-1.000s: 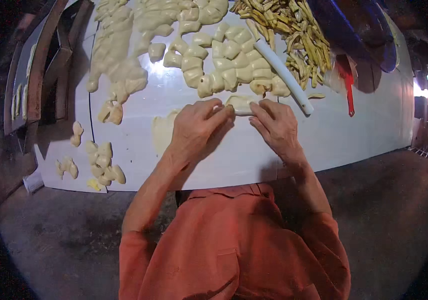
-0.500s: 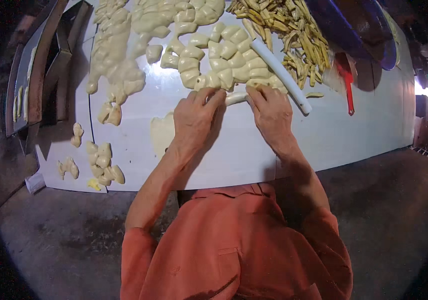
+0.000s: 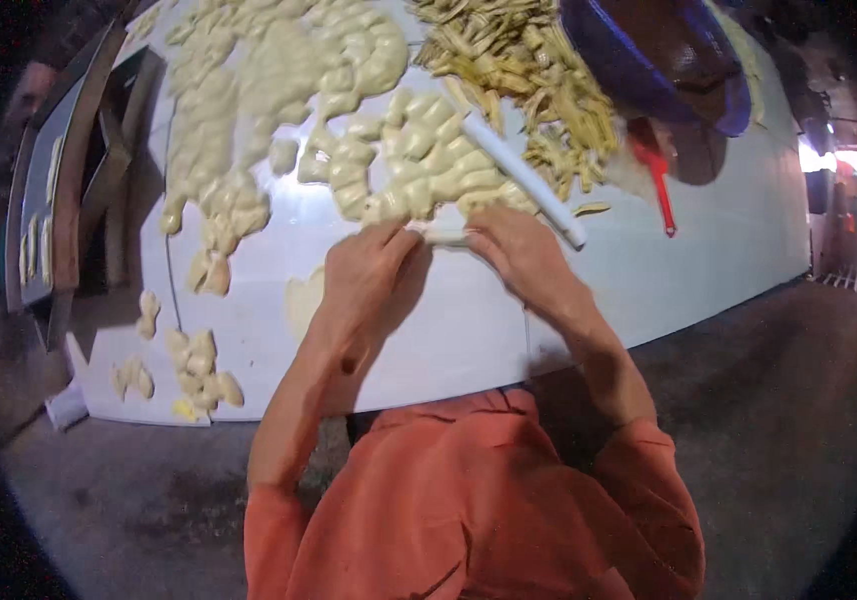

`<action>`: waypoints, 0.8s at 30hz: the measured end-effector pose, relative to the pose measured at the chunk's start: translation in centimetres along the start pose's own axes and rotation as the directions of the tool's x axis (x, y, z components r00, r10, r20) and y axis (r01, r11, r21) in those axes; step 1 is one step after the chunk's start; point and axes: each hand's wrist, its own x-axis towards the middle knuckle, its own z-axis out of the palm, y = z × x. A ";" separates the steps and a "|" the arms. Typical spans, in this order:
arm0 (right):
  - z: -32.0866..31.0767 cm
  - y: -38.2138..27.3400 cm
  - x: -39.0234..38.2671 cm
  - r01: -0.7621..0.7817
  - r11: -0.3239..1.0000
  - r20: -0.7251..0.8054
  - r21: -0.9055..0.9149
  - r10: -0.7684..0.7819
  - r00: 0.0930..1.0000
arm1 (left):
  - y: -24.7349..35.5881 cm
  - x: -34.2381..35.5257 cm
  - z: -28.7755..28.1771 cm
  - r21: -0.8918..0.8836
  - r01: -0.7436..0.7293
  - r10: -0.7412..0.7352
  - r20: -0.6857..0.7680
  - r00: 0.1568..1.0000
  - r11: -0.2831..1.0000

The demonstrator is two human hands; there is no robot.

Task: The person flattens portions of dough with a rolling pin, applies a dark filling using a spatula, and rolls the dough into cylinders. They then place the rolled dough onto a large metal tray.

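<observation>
Hands together at the pile's edge: my left hand (image 3: 369,275) and right hand (image 3: 519,255) each keep a clenched grip on one pale stick (image 3: 446,236) over the white worktop (image 3: 729,230), pale pieces (image 3: 419,160) just beyond.

At frame centre, the left hand (image 3: 367,272) and right hand (image 3: 521,252) pinch a short white roller (image 3: 446,236) on the white table (image 3: 729,240). Pale dough pieces (image 3: 279,90) fill the upper left, yellowish strips (image 3: 529,70) the upper middle.

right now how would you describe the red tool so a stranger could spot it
Start at the white table and find the big blue basin at its far right. Just below the basin lies the red tool, the only bright red thing among pale dough pieces and yellowish strips.
</observation>
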 end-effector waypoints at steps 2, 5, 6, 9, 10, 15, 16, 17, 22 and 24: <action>-1.6 -1.0 -1.6 -0.001 1.000 0.018 0.012 0.001 1.000 | 1.2 -0.7 -1.3 -0.086 0.024 -0.013 0.125 0.992 0.996; -2.9 -2.1 -4.2 0.013 0.999 0.148 -0.044 -0.007 0.989 | 3.6 -2.6 -2.1 -0.067 -0.038 0.052 0.210 0.976 0.997; -2.6 -1.9 -5.2 -0.010 0.995 0.215 -0.098 0.031 0.976 | 4.1 -3.4 -2.0 -0.062 -0.038 0.054 0.285 0.957 0.997; -1.7 -1.1 -6.8 0.042 0.994 0.244 -0.097 -0.017 0.970 | 6.1 -4.0 -1.4 -0.176 0.062 -0.011 0.277 0.961 0.983; -2.0 -1.0 -6.5 0.055 0.998 0.233 -0.037 -0.044 0.971 | 6.2 -4.1 -1.5 -0.172 0.055 -0.007 0.265 0.964 0.984; -6.4 2.1 0.9 -0.214 0.977 -0.159 0.006 0.212 0.964 | 5.8 -4.8 -2.8 -0.124 0.134 -0.110 0.180 0.977 0.983; -7.5 3.4 3.4 -0.253 0.967 -0.256 0.027 0.251 0.934 | 5.6 -4.8 -2.9 -0.127 0.170 -0.150 0.153 0.977 0.977; -8.0 5.5 5.5 -0.259 0.965 -0.332 -0.047 0.229 0.915 | 5.7 -4.8 -3.4 -0.108 0.205 -0.190 0.134 0.973 0.973; -8.8 9.6 12.8 -0.205 0.949 -0.381 -0.239 0.103 0.919 | 5.1 -7.5 -4.4 -0.090 0.264 -0.263 0.023 0.964 0.960; -8.8 10.7 14.5 -0.197 0.889 -0.198 -0.412 0.123 0.972 | 4.8 -8.4 -4.6 -0.111 0.326 -0.327 0.006 0.945 0.939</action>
